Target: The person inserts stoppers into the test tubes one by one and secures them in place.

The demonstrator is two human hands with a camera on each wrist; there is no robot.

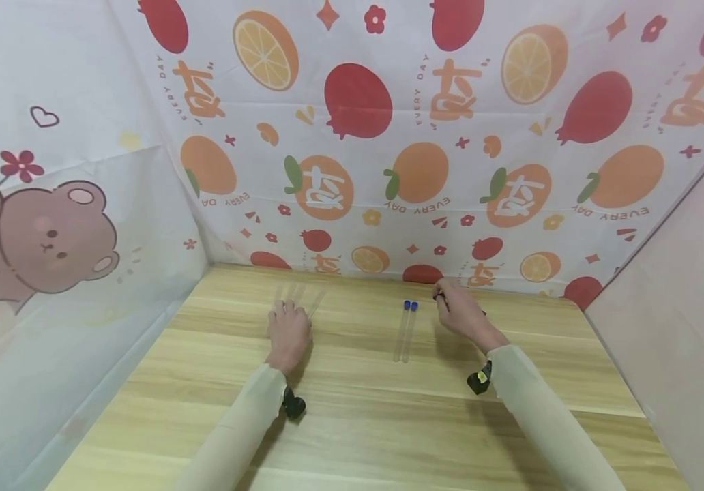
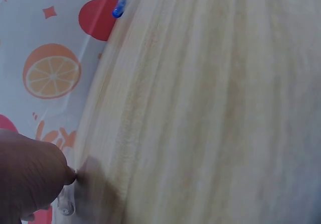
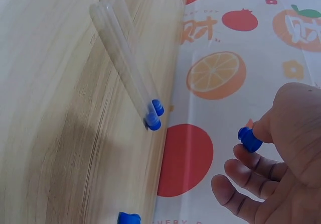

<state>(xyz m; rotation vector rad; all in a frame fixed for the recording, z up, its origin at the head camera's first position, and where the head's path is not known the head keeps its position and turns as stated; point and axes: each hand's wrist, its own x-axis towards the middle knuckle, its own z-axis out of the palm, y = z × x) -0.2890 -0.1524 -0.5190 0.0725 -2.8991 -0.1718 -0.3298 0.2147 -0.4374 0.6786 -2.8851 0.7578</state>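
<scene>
My right hand [image 1: 461, 312] is raised over the back of the table and pinches a blue cap [image 3: 250, 139] between thumb and index finger, its other fingers bent loosely. To its left, two clear test tubes with blue caps [image 1: 410, 305] lie side by side. At the back left, my left hand [image 1: 289, 331] is low over several clear, uncapped test tubes [image 1: 315, 303], fingers bent down onto them. In the left wrist view the rounded end of a test tube [image 2: 66, 205] shows just under the thumb; I cannot tell whether the fingers grip it.
Another blue cap [image 3: 129, 218] lies on the table near my right hand. The wooden table [image 1: 352, 423] meets a fruit-printed cloth wall [image 1: 358, 102] at its back edge. A bear-printed cloth [image 1: 51, 232] hangs at the left and a pale one [image 1: 690, 293] at the right.
</scene>
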